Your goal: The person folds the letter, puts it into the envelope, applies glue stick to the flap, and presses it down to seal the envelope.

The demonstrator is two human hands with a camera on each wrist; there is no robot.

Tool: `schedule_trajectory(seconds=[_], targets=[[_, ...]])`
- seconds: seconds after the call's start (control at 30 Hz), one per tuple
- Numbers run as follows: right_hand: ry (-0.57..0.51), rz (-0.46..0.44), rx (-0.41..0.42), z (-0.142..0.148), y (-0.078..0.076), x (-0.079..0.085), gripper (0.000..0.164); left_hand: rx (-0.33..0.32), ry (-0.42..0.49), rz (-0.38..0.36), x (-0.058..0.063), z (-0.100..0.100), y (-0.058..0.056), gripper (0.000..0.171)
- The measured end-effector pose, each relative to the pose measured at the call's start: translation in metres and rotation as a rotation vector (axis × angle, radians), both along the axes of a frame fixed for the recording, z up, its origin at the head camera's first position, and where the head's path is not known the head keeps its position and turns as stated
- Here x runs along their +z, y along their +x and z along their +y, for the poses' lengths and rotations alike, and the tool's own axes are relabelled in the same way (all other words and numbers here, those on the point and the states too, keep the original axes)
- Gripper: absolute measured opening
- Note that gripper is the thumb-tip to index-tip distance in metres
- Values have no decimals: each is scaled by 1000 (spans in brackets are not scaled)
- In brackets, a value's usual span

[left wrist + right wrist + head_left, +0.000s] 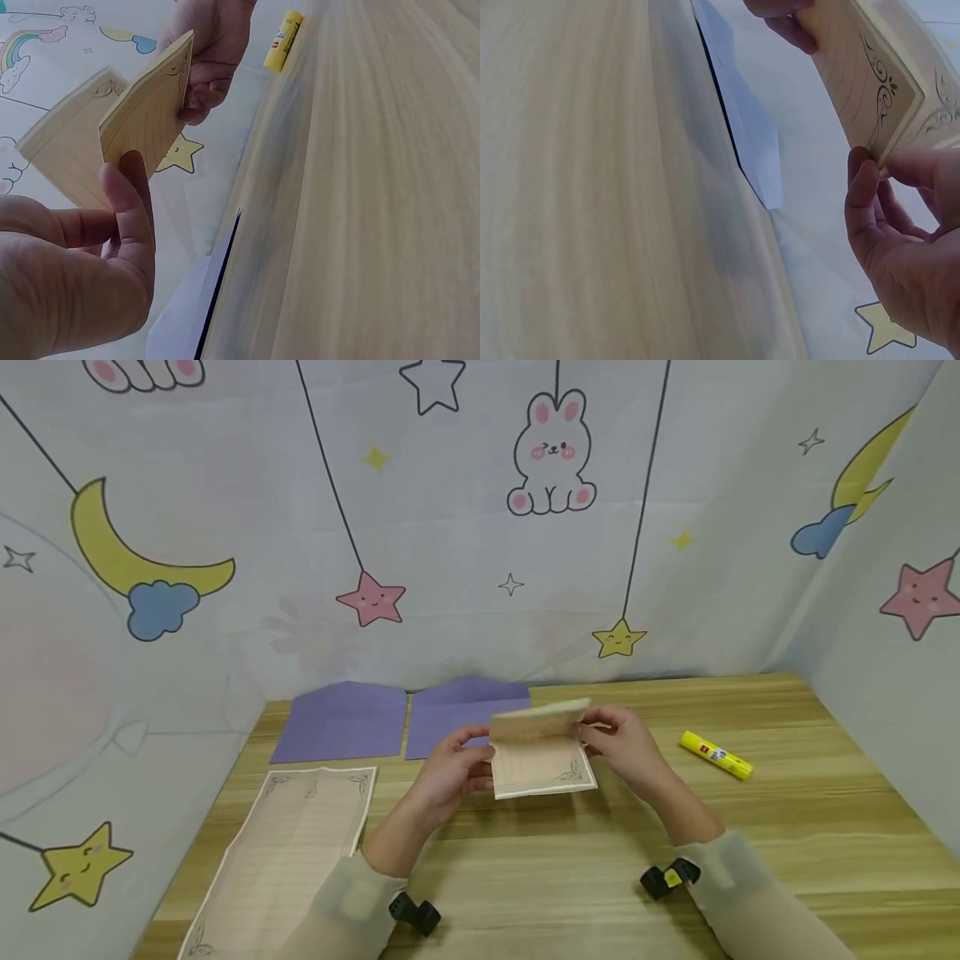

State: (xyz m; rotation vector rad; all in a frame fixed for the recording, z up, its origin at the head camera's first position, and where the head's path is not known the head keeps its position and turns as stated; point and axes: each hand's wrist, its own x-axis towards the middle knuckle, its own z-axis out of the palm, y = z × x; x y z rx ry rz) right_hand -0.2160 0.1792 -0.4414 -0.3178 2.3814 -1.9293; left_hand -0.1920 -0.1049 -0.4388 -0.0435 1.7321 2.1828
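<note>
A sheet of cream letter paper [536, 768], lined and with scrollwork corners, is folded and raised above the table. Its upper flap stands partly away from the lower part. My left hand [453, 768] pinches its left edge, thumb and fingers on either side, as the left wrist view also shows. At the opposite edge, my right hand [622, 747] grips the paper near the fold; the right wrist view has the fingertips [864, 161] at a corner of it. Some fingers of both hands are hidden behind the paper in the head view.
Two purple envelopes [341, 722] lie side by side at the back of the wooden table [555, 877], the right one partly behind my left hand. Another lined sheet [300, 835] lies flat at left, partly under my sleeve. A yellow glue stick [716, 755] rests at right.
</note>
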Motion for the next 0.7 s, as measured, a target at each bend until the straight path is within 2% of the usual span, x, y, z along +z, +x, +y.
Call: schedule_trajectory(seconds=[0.13,0.33,0.5,0.7], targets=[[16,50,8,0,0,-1,18,10,18,-7,0,1,-1,23],[123,148,11,0,1,-1,19,11,36,9,-1,0,-3,28],[182,201,1,-1,2,0,28,17,-23,56,1,-1,-1,34],[240,272,-11,-5,6,3,18,52,-114,165,6,3,3,48]])
